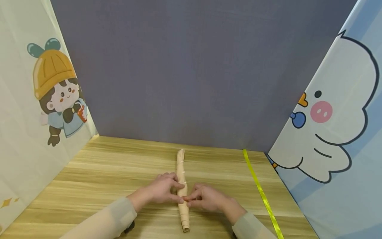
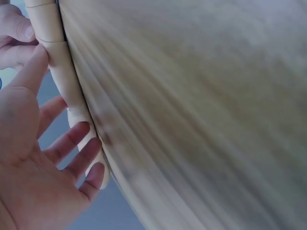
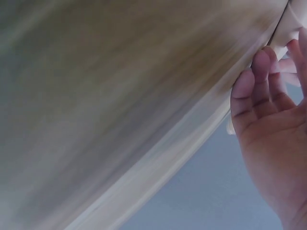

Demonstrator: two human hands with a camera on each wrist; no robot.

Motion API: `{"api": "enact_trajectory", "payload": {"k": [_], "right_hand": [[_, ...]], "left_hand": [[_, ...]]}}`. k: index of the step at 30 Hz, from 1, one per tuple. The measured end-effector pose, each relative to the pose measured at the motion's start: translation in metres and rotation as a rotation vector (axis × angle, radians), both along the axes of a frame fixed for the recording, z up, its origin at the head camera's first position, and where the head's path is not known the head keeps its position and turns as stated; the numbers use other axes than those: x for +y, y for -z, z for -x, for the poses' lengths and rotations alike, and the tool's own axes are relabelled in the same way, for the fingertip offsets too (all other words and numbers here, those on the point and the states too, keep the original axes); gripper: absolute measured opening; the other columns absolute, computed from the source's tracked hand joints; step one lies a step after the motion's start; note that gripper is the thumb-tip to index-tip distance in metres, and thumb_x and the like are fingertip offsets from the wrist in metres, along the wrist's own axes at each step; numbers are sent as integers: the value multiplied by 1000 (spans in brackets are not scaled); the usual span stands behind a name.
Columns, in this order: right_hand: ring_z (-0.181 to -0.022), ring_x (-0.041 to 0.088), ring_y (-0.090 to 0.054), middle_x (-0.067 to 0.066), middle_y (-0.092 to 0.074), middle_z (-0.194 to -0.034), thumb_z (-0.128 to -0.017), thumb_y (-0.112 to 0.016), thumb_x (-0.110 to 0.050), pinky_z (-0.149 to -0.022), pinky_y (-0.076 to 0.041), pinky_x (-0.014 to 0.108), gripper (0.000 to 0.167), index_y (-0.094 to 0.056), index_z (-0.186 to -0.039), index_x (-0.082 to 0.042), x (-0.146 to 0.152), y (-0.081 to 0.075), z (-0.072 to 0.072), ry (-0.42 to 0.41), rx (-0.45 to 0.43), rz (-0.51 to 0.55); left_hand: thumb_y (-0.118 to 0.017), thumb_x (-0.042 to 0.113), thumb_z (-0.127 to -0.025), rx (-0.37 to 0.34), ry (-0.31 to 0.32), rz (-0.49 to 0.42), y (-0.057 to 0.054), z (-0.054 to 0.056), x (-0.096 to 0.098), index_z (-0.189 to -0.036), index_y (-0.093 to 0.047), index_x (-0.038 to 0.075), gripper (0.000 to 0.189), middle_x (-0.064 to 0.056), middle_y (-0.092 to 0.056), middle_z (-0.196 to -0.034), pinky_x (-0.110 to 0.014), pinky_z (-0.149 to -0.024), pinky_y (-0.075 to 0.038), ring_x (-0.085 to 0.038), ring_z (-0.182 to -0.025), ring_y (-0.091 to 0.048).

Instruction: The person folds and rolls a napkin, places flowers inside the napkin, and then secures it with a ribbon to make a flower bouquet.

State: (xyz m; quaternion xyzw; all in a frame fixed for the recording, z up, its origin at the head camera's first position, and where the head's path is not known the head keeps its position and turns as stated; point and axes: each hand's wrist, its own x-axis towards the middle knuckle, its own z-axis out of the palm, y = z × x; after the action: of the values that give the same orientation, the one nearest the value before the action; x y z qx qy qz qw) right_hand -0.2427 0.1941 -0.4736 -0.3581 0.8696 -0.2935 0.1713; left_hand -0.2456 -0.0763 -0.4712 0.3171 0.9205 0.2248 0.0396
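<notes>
A long, thin beige roll (image 1: 181, 174) with overlapping ridged edges lies on the wooden table, pointing away from me. From its left side my left hand (image 1: 162, 187) touches it, thumb and index fingertip on the roll. In the left wrist view the other fingers of the left hand (image 2: 43, 148) are spread and loosely bent beside the roll (image 2: 67, 79). On the right, my right hand (image 1: 209, 198) pinches the roll's surface between thumb and index finger, right beside the left thumb tip. The right wrist view shows the right hand (image 3: 273, 115) with its other fingers bent against the roll.
The wooden table (image 1: 119, 156) runs back to a grey panel (image 1: 191, 73). A yellow strip (image 1: 259, 189) lies along its right part. Printed cloth walls stand at either side, the left one (image 1: 18, 132) with a cartoon child, the right one (image 1: 343, 199) with a white cartoon bird.
</notes>
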Motion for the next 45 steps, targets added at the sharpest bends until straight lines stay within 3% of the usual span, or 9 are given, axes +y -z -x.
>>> {"api": "enact_trajectory", "payload": {"k": [5,16,32,38,41,45], "right_hand": [[-77,-2,-47,-17,-59,-97,-104,-75,-44,-68,-45,18,31,-77,-135,-39,3,0,-2,-7,-5,-15],[-76,-2,-47,-16,-58,-96,-105,-76,-39,-67,-44,17,28,-79,-133,-37,6,-2,-6,-20,-41,7],[-76,-5,-47,-17,-54,-95,-107,-73,-30,-68,-48,17,37,-73,-143,-36,11,2,-7,-94,6,1],[-82,-5,-50,-7,-60,-101,-108,-72,-27,-73,-51,18,38,-73,-145,-29,14,0,-5,-130,-11,30],[-90,-4,-55,0,-69,-113,-108,-71,-28,-80,-54,20,38,-73,-145,-23,21,3,-3,-91,-43,66],[-98,-2,-62,3,-75,-124,-109,-70,-26,-86,-55,23,35,-74,-142,-14,41,3,1,32,-80,128]], "left_hand": [[-87,63,-86,3,27,16,-3,-2,2,-138,-78,21,68,5,-62,-121,-42,-94,-42,-11,-105,-49],[-86,57,-90,43,111,40,-1,-3,4,-141,-76,16,66,0,-61,-122,-24,-85,-45,-6,-100,-49],[-86,61,-87,14,88,38,0,-5,4,-141,-76,19,69,1,-62,-127,-27,-89,-49,-7,-105,-53],[-86,61,-87,2,86,26,2,-4,3,-142,-75,19,70,2,-62,-124,-26,-87,-47,-6,-103,-51],[-86,61,-87,11,91,21,3,-3,2,-141,-76,19,69,2,-62,-122,-25,-86,-46,-6,-102,-50],[-87,61,-87,25,98,12,4,-3,1,-140,-77,19,68,1,-62,-121,-25,-85,-46,-7,-101,-50]]}}
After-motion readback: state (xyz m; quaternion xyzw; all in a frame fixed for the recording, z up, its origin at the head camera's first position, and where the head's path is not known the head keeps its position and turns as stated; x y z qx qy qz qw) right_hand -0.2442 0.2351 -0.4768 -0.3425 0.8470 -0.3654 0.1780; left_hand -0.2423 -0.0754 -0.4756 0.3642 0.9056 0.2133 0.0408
